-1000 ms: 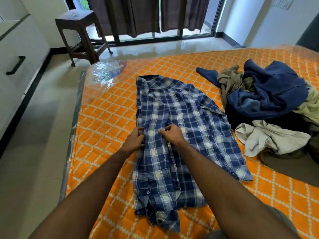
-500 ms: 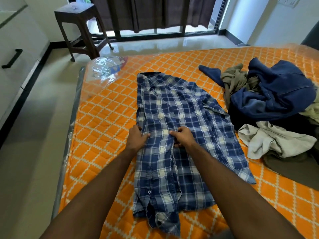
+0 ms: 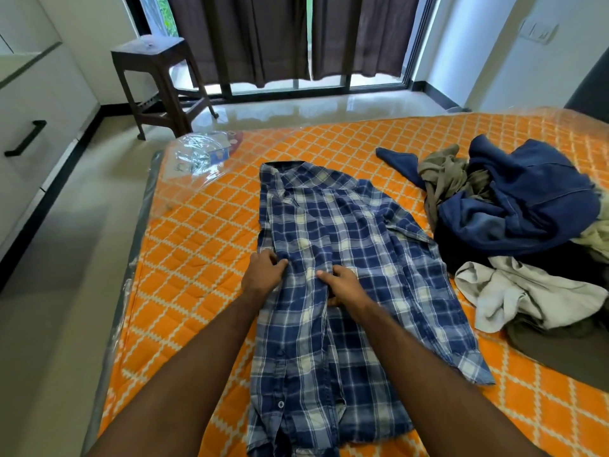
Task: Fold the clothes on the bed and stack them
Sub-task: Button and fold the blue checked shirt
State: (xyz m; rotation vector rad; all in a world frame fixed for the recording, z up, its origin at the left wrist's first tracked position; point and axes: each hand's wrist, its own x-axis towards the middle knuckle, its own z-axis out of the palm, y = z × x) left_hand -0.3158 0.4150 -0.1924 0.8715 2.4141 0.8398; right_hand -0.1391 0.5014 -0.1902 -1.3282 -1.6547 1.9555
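A blue and white checked shirt (image 3: pixel 333 258) lies spread lengthwise on the orange quilted mattress (image 3: pixel 204 252), collar at the far end, one sleeve stretched out to the right. My left hand (image 3: pixel 262 275) pinches the shirt's fabric near its left edge at mid-length. My right hand (image 3: pixel 342 285) grips a fold of the fabric at the shirt's centre line, fingers curled into the cloth. A heap of unfolded clothes (image 3: pixel 514 206) sits to the right: a dark blue garment on top, an olive one behind, a pale grey one (image 3: pixel 524 295) in front.
The mattress wears a clear plastic cover (image 3: pixel 201 153), bunched at its far left corner. A dark wooden stool (image 3: pixel 158 80) stands on the tiled floor beyond the bed. White cabinets (image 3: pixel 33 120) line the left wall. Dark curtains hang at the glass door.
Both hands stay on the shirt's middle; the right hand has shifted a little along the centre line and bunched the fabric more. The camera has tilted up slightly.
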